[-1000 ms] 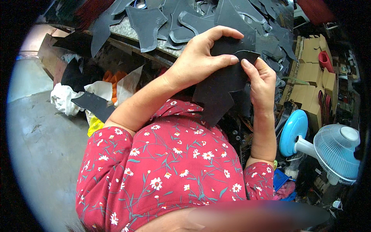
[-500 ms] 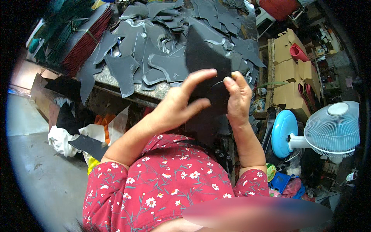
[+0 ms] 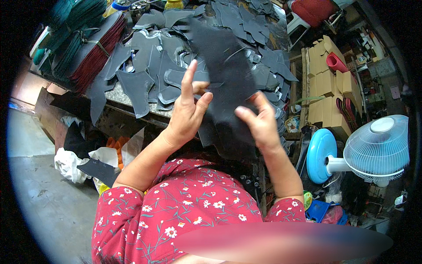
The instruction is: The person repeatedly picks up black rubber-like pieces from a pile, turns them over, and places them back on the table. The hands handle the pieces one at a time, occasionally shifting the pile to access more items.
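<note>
A large black cut piece (image 3: 231,75) of sheet material, slightly blurred, stands up in front of me over the bench edge. My right hand (image 3: 263,123) grips its right edge, thumb on the near face. Beside the left edge is my left hand (image 3: 187,108), index finger pointing up and thumb apart; its fingertips are close to the piece, and whether they touch it is unclear. More black material (image 3: 233,143) hangs below, its lower part in shadow. Behind lie many dark grey cut pieces (image 3: 134,90), some with pale curved edges, heaped on the speckled benchtop (image 3: 115,93).
Bundled green cords (image 3: 66,46) and dark red cords (image 3: 94,55) lie at the far left. Cardboard boxes (image 3: 323,83) stand along the right, with a blue-and-white fan (image 3: 378,147) nearer. White cloth (image 3: 68,165) and scraps sit below the bench at left.
The black piece has shifted left and shows more of its face. My left hand has moved left off its face, index finger now raised; my right hand has moved lower along its edge.
</note>
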Motion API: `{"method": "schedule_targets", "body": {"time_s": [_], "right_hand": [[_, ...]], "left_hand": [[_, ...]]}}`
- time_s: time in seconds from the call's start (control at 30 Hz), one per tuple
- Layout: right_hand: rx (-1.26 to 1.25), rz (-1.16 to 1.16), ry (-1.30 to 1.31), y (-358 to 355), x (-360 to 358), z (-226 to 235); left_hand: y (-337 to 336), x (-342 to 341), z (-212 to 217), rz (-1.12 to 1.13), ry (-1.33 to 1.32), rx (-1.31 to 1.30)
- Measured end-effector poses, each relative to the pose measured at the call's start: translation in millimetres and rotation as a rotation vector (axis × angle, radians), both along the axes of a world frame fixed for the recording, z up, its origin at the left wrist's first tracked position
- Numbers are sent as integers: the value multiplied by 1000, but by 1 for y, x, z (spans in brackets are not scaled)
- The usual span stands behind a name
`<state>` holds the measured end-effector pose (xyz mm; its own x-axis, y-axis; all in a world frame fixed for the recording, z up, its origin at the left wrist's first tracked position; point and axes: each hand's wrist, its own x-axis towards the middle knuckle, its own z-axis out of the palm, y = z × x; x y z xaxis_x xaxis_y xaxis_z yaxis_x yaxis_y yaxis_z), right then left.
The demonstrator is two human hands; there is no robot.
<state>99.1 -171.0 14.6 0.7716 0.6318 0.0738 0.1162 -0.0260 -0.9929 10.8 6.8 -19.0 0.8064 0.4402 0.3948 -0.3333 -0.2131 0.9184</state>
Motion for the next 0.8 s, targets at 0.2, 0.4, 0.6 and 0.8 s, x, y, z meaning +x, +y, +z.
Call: {"method": "schedule_targets", "body": {"time_s": [0.2,0.4,0.6,0.8], "right_hand": [[179,-362,-242,-16,132,30],[284,-270,-155,-37,307,59],[44,-744,248,-51,433,-7],[-307,-626,-412,-55,364,-53]], "left_hand": [[16,0,-26,351,-118,866],[16,5,-33,327,-36,945],[18,3,-29,291,22,920],[19,3,-29,269,18,931]]}}
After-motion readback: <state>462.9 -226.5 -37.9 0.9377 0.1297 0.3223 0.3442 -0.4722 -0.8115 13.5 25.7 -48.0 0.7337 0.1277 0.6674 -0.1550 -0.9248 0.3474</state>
